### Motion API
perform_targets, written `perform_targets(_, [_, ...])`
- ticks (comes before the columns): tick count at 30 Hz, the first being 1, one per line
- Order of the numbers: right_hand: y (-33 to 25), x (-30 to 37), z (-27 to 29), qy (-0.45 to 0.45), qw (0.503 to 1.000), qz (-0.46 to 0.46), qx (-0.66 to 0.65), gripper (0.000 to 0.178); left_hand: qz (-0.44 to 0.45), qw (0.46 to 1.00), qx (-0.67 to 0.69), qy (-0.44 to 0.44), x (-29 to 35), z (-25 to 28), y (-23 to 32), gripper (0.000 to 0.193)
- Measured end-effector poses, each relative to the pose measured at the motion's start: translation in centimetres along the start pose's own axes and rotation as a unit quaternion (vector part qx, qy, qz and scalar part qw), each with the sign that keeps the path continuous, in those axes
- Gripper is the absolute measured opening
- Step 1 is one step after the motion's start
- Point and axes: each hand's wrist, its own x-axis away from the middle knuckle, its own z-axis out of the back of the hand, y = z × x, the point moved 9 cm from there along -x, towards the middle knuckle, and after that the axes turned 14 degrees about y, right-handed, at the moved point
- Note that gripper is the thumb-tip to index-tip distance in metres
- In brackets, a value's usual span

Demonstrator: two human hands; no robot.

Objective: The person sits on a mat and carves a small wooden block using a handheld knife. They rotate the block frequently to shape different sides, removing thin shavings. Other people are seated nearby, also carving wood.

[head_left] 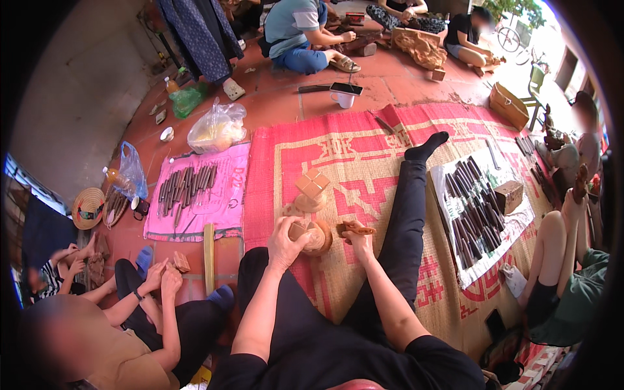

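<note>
My left hand point(290, 242) is wrapped round a pale carved wood piece point(317, 239) between my legs, with a squared end and a rounded body. Close to its right side, my right hand point(359, 242) grips a small tool with a flat brown wooden handle point(359, 229); its working end is too small to make out. Just beyond stands a second carved wood piece point(312, 184), whose square top bears a cross of lines above a rounded body.
The red-and-straw mat point(364, 153) lies under me. Chisels rest on a pink sack point(224, 214) at left; more lie on a white cloth point(520, 224) at right, beside a wood block point(509, 196). A mug with a phone point(345, 94) stands ahead. Several people sit around, one close at left.
</note>
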Motion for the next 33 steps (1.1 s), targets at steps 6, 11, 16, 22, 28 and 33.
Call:
perform_targets(6, [-0.9,1.0,-2.1,-0.056,0.997,0.008,-0.057,0.038,0.003,1.000,0.007,-0.009,0.1,-0.1,-0.5,0.044])
perform_targets(11, [-2.7,0.6,-1.0,-0.010,0.998,0.035,-0.055,0.033,-0.007,1.000,0.019,-0.007,0.5,0.6,-0.2,0.045])
perform_targets(16, [-0.4,0.4,-2.1,-0.067,0.996,-0.004,-0.054,0.035,0.004,0.999,0.024,-0.029,0.1,-0.1,0.1,0.045])
perform_targets(22, [-2.1,0.6,-1.4,-0.045,0.995,0.037,-0.086,0.035,-0.035,0.999,0.018,-0.020,0.5,0.2,0.5,0.044])
perform_targets(28, [-0.2,-0.9,-0.1,-0.015,0.999,0.028,0.040,0.035,-0.061,0.996,0.005,-0.062,0.8,-1.3,2.0,0.043])
perform_targets(33, [-3.3,1.5,-2.0,-0.095,0.990,0.020,-0.100,0.037,-0.059,0.996,0.002,-0.064,1.2,-1.3,2.1,0.044])
